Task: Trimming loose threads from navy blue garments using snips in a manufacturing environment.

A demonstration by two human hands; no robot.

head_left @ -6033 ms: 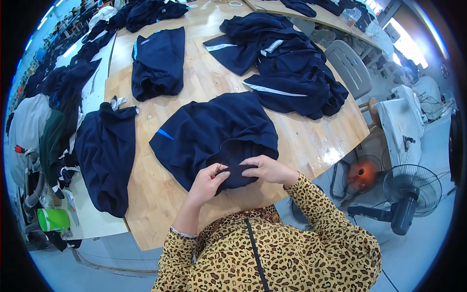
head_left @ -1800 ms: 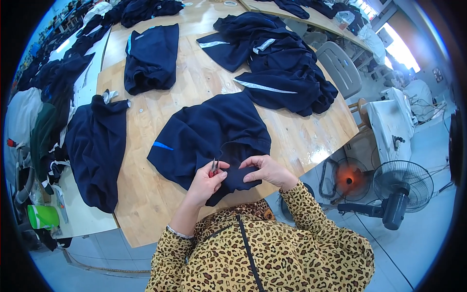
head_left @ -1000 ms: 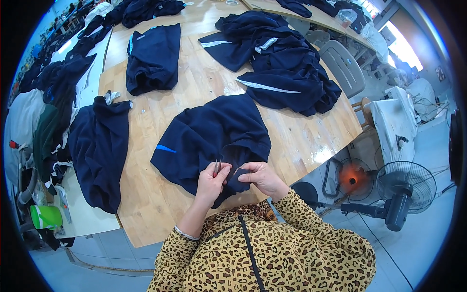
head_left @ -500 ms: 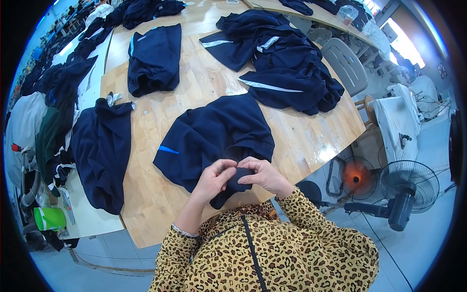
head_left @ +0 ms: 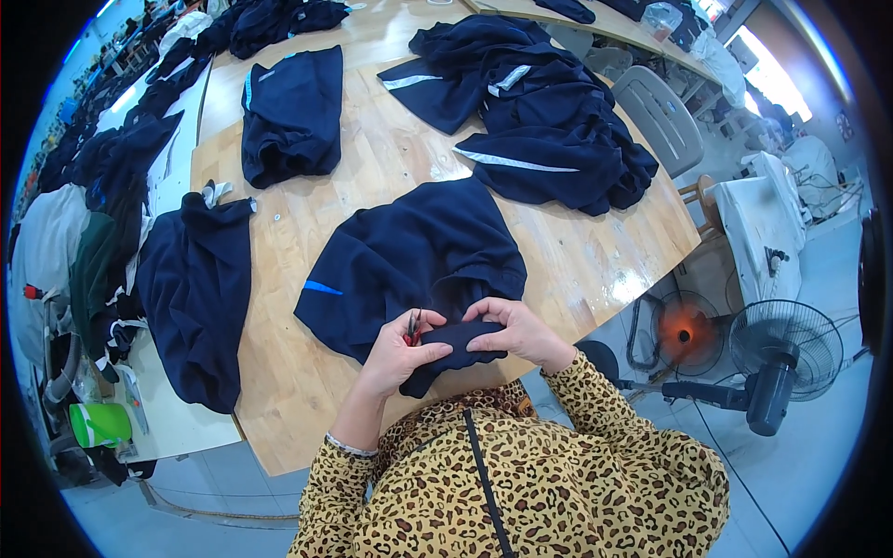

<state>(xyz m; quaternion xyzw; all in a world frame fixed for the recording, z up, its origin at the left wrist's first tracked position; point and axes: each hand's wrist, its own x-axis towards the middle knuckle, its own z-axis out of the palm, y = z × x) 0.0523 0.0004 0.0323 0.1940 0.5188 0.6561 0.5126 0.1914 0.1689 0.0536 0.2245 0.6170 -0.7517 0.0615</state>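
Observation:
A navy garment (head_left: 409, 246) with a bright blue stripe is spread at the near edge of the table. Its near edge is lifted between my hands. With thumb and fingers, my left hand (head_left: 398, 352) pinches that edge from the left. Small red-handled thread snips (head_left: 412, 330) are tucked in the same hand, tips pointing away from me. From the right, my right hand (head_left: 523, 333) grips the edge, thumb on top. The fingertips under the cloth are hidden.
A folded navy garment (head_left: 296, 116) lies farther back, a navy pile (head_left: 549, 112) with white stripes at back right. Another navy garment (head_left: 197, 302) drapes at left, beyond it a green container (head_left: 100, 424). A grey chair (head_left: 660, 121) and black fan (head_left: 781, 358) stand right.
My hands have spread apart slightly along the lifted edge, showing more of it between them. The red snips now show in my left hand.

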